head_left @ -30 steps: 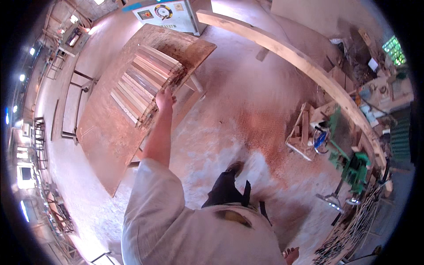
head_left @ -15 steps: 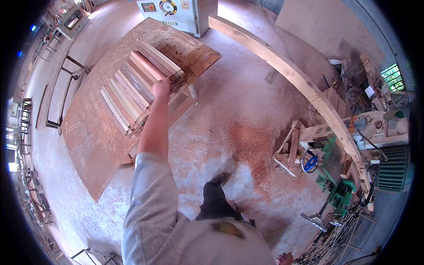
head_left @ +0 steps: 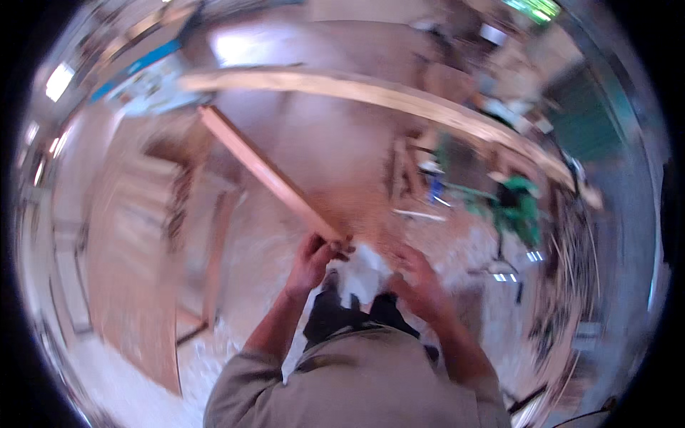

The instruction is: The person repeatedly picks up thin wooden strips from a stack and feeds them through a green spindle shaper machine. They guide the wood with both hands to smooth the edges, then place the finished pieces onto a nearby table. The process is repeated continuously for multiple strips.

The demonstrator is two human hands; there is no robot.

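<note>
My left hand [head_left: 315, 261] is closed around the near end of a long reddish wooden strip [head_left: 265, 171]. The strip slants away to the far left, clear of the table. To the right of the strip's near end, my right hand [head_left: 414, 277] is empty and apart from the wood; its fingers look stretched out, though blurred. On the left stands a wooden table [head_left: 128, 314] bearing a row of wooden strips [head_left: 143, 207], smeared by motion.
A long wooden beam [head_left: 371, 91] runs across the far side to the right. Beneath its right part is a green machine [head_left: 517, 210] with handwheels. A pale cabinet [head_left: 153, 85] stands at the far left. Sawdust [head_left: 353, 207] covers the floor ahead, and thin offcuts [head_left: 571, 271] lie at right.
The reddish strip has left the row on the table and is in my left hand, close to my body. My right hand has come up in front of me. The view has swung right.
</note>
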